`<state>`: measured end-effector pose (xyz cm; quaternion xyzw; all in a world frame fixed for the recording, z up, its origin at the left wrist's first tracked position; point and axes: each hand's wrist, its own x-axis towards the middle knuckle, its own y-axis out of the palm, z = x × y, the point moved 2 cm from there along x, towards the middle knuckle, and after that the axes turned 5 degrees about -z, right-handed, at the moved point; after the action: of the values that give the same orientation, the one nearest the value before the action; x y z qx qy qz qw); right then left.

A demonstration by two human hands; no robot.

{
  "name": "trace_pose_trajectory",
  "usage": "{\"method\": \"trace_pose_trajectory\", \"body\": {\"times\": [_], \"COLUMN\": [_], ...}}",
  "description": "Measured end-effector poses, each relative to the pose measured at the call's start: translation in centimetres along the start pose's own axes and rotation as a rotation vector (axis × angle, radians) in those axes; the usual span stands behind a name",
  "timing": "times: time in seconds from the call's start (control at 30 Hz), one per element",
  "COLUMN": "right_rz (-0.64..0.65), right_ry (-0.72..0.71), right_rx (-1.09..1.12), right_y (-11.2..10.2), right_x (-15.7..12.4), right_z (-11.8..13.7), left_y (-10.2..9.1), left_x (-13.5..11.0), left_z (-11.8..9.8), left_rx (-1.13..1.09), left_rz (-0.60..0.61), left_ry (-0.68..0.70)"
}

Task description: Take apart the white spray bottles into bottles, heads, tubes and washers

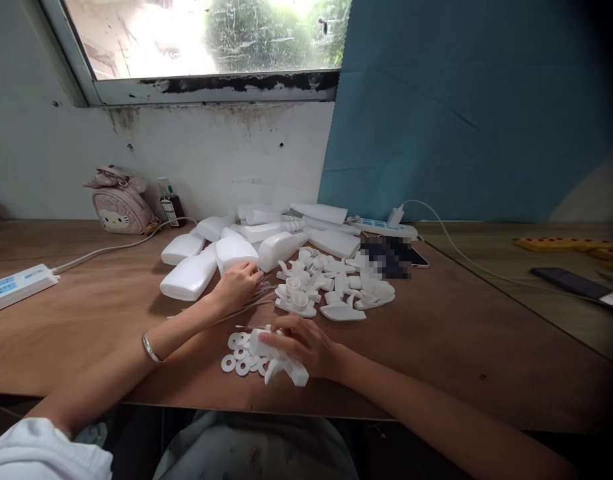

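Observation:
My right hand (304,340) is closed around a white plastic trigger spray head (286,365), held low over the near part of the table. Just left of that spray head lie several flat white ring washers (242,367), partly covered by it. My left hand (238,287), with a bracelet on the wrist, reaches in front of the white bottles (190,275). Its fingers are curled down at a bunch of thin tubes (256,303); whatever is between the fingertips is hidden. Beyond my right hand spreads a pile of white spray-head parts (336,280).
White bottles lie heaped toward the wall. A pink bag (120,207) and a dark bottle (171,205) stand at the back left. Power strips (19,287) with cords rest at left and back. A tablet (416,253) and a dark phone-like object (576,287) are on the right.

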<state>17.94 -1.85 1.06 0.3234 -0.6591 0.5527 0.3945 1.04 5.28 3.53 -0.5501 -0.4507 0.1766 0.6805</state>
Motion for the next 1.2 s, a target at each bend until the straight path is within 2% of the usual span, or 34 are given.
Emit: {"method": "trace_pose_trajectory", "body": {"times": [0.07, 0.13, 0.2, 0.27, 0.37, 0.47, 0.6, 0.7, 0.8, 0.9, 1.0, 1.07, 1.13, 1.2], "right_rz": [-0.031, -0.117, -0.229, -0.286, -0.216, -0.104, 0.004, 0.277, 0.483, 0.562, 0.586, 0.546, 0.435, 0.264], "right_ry": [0.130, 0.271, 0.414, 0.518, 0.493, 0.440, 0.519, 0.460, 0.380, 0.338, 0.291, 0.269, 0.265, 0.271], "right_rx": [0.107, 0.179, 0.186, 0.174, 0.145, 0.057, -0.142, -0.306, -0.444, -0.556, -0.605, -0.580, -0.487, -0.327], "right_y": [-0.1, -0.3, -0.5, -0.4, 0.3, 1.0, 0.9, 0.6, 0.6, 0.8, 1.1, 1.1, 0.9, 0.4], "right_x": [0.3, 0.4, 0.3, 0.0, -0.1, -0.2, -0.2, -0.1, 0.0, -0.1, -0.3, -0.2, 0.0, 0.2], "right_z": [-0.1, -0.4, -0.7, -1.0, -0.9, -0.6, -0.6, -0.5, -0.3, -0.2, -0.1, 0.0, 0.1, 0.2], "left_y": [-0.5, -1.5, -2.4, -2.8, -2.7, -2.2, -1.9, -1.6, -1.1, -0.7, -0.6, -0.6, -0.5, -0.4], "left_x": [-0.5, -1.4, -2.3, -2.9, -3.2, -2.8, -2.5, -2.7, -2.8, -2.9, -2.9, -3.0, -3.0, -3.1], "left_z": [0.1, 0.0, -0.6, -1.6, -2.7, -2.4, 0.1, 1.6, 1.8, 1.3, 1.0, 1.1, 1.4, 1.7], "left_rx": [-0.109, -0.410, -0.826, -1.152, -1.340, -1.277, -1.081, -0.869, -0.684, -0.557, -0.480, -0.455, -0.436, -0.412], "left_rz": [-0.063, -0.055, 0.074, 0.234, 0.305, 0.207, -0.112, -0.315, -0.367, -0.339, -0.316, -0.324, -0.347, -0.372], "left_ry": [-0.017, -0.058, -0.065, -0.047, -0.095, -0.152, -0.300, -0.380, -0.314, -0.204, -0.129, -0.122, -0.139, -0.171]}}
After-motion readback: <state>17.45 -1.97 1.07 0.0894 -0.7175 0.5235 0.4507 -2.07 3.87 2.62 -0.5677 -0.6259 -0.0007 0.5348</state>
